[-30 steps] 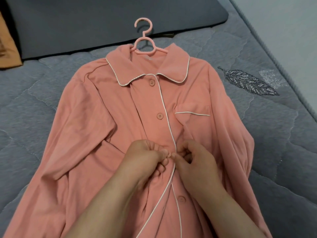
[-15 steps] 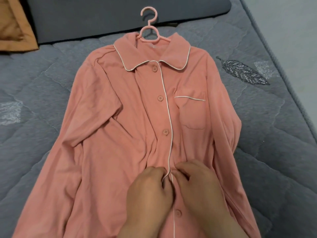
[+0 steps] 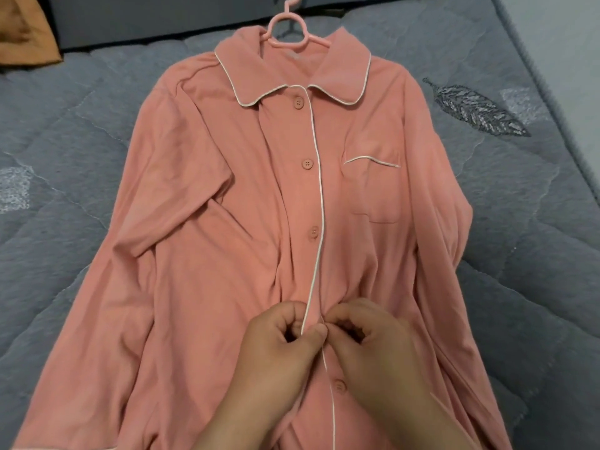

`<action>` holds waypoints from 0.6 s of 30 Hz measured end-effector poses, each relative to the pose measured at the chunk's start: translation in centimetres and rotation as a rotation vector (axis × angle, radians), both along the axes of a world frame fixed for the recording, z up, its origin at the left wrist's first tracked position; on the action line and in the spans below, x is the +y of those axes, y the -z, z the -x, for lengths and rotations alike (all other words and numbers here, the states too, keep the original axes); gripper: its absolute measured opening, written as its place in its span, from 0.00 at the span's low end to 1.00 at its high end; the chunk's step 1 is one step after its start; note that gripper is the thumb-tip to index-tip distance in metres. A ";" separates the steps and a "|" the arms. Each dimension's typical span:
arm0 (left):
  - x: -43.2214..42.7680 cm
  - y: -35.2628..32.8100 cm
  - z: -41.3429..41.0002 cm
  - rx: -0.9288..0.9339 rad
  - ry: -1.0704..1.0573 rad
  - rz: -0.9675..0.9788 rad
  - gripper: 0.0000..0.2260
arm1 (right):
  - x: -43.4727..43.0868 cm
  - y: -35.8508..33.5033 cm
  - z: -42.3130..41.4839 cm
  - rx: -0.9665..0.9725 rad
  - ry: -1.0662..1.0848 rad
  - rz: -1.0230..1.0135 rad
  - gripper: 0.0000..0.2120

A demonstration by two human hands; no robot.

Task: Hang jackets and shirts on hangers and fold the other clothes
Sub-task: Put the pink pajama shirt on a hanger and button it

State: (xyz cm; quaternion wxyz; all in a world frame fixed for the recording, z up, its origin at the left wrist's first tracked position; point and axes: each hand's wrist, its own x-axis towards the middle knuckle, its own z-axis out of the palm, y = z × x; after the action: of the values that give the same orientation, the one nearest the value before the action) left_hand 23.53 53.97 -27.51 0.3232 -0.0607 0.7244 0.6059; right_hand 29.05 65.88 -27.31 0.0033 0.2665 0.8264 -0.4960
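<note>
While the salmon-pink button-up pyjama shirt point(image 3: 227, 254) is lying flat on the grey quilted bed point(image 3: 65, 125), on its pink plastic hanger point(image 3: 287, 30), both hands, left hand point(image 3: 279, 349) and right hand point(image 3: 373, 345), are pinching its white-piped front edge.

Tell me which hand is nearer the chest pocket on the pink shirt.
Right. The right hand pinches the placket just below and slightly inward of the chest pocket. The left hand sits across the white-piped front edge, farther from it.
</note>
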 end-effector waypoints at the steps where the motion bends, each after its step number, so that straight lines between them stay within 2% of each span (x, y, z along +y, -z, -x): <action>1: 0.1 0.4 -0.4 0.011 -0.058 0.001 0.11 | 0.1 -0.2 0.3 -0.053 0.023 0.090 0.09; 4: 0.4 1.0 -0.9 0.120 -0.126 0.071 0.06 | 1.2 -0.8 0.9 -0.157 0.027 0.285 0.08; 7: 0.5 0.9 -0.7 0.304 -0.033 0.193 0.02 | 1.8 -1.2 1.3 -0.188 0.014 0.355 0.10; 9: 0.4 0.4 -0.5 0.340 0.033 0.168 0.05 | 1.9 -1.3 1.4 -0.195 0.025 0.395 0.10; 11: 0.1 -0.2 -0.1 0.229 0.080 0.059 0.10 | 1.9 -1.1 1.4 -0.190 0.048 0.425 0.10; 13: -0.4 -0.1 0.3 0.075 0.104 -0.041 0.12 | 1.9 -1.0 1.3 -0.181 0.070 0.432 0.09; 18: -0.3 0.5 0.9 0.118 0.148 0.057 0.07 | 1.9 -1.0 1.4 -0.198 0.095 0.485 0.10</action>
State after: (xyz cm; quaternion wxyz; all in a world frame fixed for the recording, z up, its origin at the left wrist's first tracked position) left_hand 22.68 53.69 -28.03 0.3221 0.0197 0.7617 0.5619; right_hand 27.64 67.76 -26.30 0.1246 0.3436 0.6658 -0.6505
